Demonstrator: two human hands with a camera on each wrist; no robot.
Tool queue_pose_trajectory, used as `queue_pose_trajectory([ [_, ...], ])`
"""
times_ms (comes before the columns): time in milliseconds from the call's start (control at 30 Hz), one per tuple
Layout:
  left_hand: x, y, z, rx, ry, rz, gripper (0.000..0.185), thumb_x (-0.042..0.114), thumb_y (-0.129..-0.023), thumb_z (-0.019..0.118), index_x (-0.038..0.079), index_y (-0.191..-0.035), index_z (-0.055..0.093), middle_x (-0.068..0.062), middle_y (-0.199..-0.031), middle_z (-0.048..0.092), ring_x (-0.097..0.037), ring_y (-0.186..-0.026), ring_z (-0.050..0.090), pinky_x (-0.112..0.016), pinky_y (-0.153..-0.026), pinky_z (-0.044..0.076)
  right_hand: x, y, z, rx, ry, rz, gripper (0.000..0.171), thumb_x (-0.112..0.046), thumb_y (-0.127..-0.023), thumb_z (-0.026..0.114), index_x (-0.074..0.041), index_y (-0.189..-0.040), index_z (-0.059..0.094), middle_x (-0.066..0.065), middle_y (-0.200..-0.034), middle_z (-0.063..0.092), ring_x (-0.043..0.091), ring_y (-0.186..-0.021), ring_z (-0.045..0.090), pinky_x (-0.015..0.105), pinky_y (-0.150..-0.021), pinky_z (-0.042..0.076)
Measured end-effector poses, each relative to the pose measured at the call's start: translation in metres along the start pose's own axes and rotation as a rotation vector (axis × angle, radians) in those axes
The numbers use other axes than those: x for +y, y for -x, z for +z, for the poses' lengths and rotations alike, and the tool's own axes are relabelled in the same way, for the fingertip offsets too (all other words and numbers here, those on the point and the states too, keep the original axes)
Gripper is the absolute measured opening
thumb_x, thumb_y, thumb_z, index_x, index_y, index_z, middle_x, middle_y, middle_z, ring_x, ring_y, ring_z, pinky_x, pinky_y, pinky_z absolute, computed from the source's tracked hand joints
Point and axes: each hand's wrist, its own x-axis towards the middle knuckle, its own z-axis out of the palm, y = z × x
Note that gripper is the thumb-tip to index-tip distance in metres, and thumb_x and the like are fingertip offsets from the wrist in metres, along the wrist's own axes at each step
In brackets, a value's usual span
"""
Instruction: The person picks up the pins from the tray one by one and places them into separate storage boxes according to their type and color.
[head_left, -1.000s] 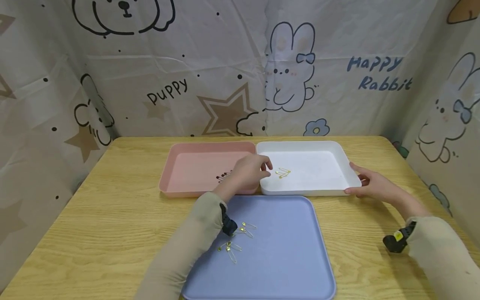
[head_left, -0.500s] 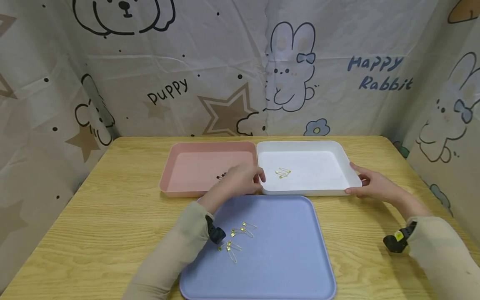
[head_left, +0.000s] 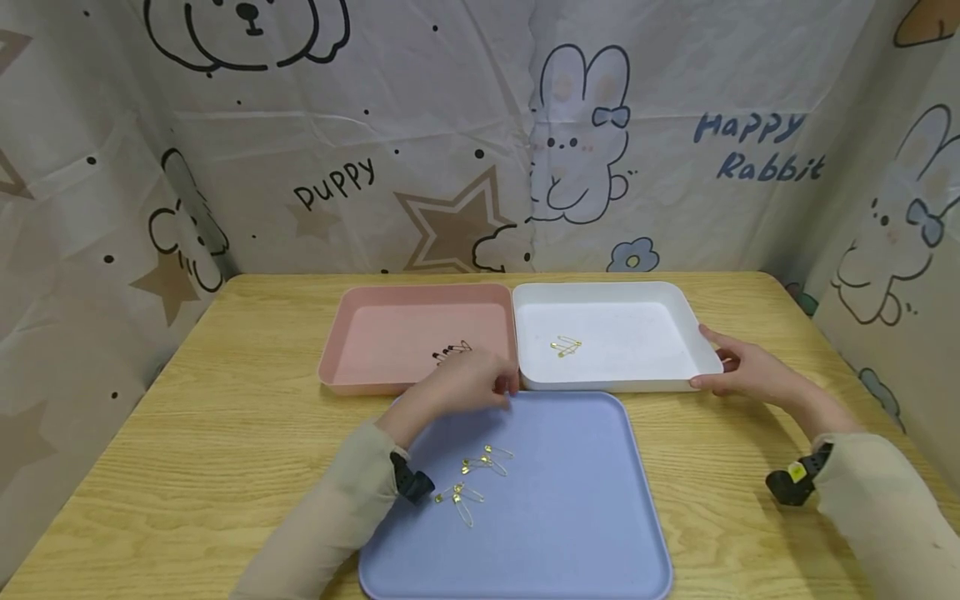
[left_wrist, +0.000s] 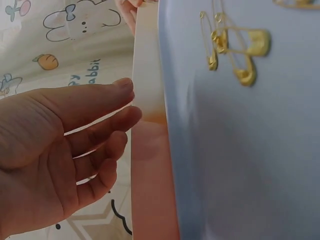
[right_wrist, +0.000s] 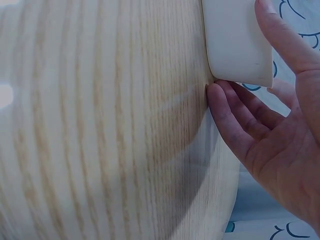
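Observation:
My left hand (head_left: pixel 471 382) hovers over the far left edge of the blue tray (head_left: pixel 570 517), near the pink tray's front wall. Its fingers (left_wrist: pixel 112 150) are loosely bent and hold nothing. Several gold safety pins (head_left: pixel 459 493) lie on the blue tray in two loose groups, close up in the left wrist view too. My right hand (head_left: pixel 750 368) grips the white tray (head_left: pixel 630 333) at its front right corner, thumb and fingers on either side. A few gold safety pins (head_left: pixel 566 345) lie in that tray. Black safety pins (head_left: pixel 450 352) lie in the pink tray (head_left: pixel 382 333), partly behind my left hand.
The pink and white trays stand side by side at the back of the wooden table (head_left: pixel 225 433), with the blue tray in front of them. A printed curtain (head_left: pixel 360 108) hangs behind and at both sides. Each wrist wears a black camera (head_left: pixel 411 479).
My left hand has drawn back from the white tray's left edge toward me and to the left, over the blue tray's far edge. The right hand stays put at the white tray.

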Motion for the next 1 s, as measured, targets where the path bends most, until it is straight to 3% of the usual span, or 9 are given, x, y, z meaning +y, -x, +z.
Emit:
queue_pose_trajectory([
  [233, 0.002, 0.009, 0.004, -0.061, -0.023, -0.001, 0.005, 0.022, -0.078, 0.071, 0.020, -0.080, 0.066, 0.010, -0.071, 0.054, -0.007, -0.067, 0.050, -0.024, -0.060, 0.039, 0.000, 0.000, -0.001, -0.001, 0.004, -0.001, 0.098, -0.045, -0.079, 0.066, -0.010, -0.146, 0.004, 0.022, -0.110, 0.047, 0.021, -0.082, 0.051, 0.028, -0.069, 0.043],
  [500, 0.005, 0.017, 0.007, -0.160, -0.098, 0.073, 0.013, 0.024, -0.072, 0.075, 0.025, -0.066, 0.063, 0.014, -0.064, 0.052, -0.004, -0.062, 0.047, -0.022, -0.058, 0.037, 0.000, -0.001, -0.001, 0.002, 0.011, 0.004, 0.099, -0.046, -0.078, 0.066, -0.009, -0.146, 0.004, 0.022, -0.110, 0.047, 0.021, -0.082, 0.051, 0.028, -0.069, 0.042],
  [1000, 0.009, 0.017, 0.018, -0.246, -0.108, 0.056, 0.019, 0.021, -0.070, 0.077, 0.020, -0.064, 0.059, 0.012, -0.063, 0.051, -0.003, -0.058, 0.046, -0.018, -0.057, 0.037, 0.001, -0.002, -0.001, -0.001, -0.001, 0.007, 0.099, -0.046, -0.078, 0.066, -0.010, -0.146, 0.005, 0.022, -0.111, 0.046, 0.021, -0.083, 0.051, 0.028, -0.070, 0.042],
])
